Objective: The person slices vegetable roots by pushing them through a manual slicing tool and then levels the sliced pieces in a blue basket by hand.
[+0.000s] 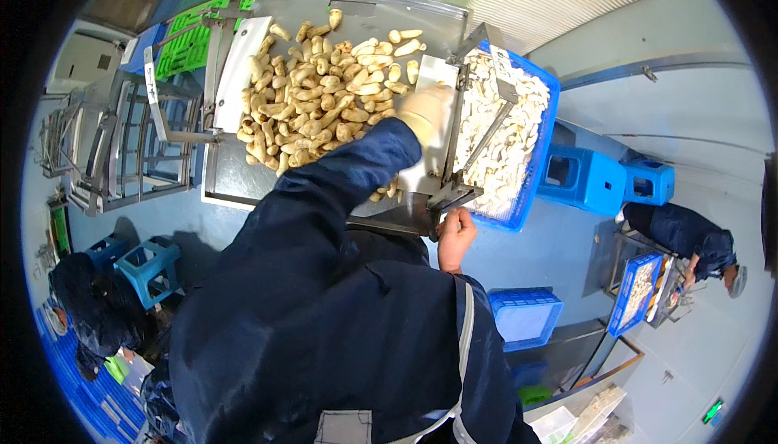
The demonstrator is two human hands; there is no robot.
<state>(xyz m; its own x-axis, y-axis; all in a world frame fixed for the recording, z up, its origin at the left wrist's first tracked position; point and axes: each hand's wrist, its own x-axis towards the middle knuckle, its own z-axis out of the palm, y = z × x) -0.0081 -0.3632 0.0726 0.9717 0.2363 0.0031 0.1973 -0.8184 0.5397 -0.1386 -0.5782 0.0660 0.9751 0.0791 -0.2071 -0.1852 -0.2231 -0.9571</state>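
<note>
My left hand (pixel 423 114), in a pale glove and blurred, is over the white cutting board (pixel 439 72) at the right end of a steel table. Whether it holds anything cannot be made out. Below the board's near corner, my right hand (pixel 456 238) is curled at the dark handle (pixel 434 234) of a hinged metal cutter (pixel 454 134). To the left of my left hand lies a heap of whole king oyster mushrooms (pixel 316 94). Beyond the cutter, a blue plastic crate (pixel 550 104) is filled with pale cut mushroom pieces (pixel 501 134).
A second cutter frame (pixel 155 97) and white board (pixel 242 73) stand at the table's left end. Blue plastic stools (pixel 586 179) are right of the crate. A blue crate (pixel 526 319) is lower right. One co-worker (pixel 687 237) is far right, another (pixel 100 310) lower left.
</note>
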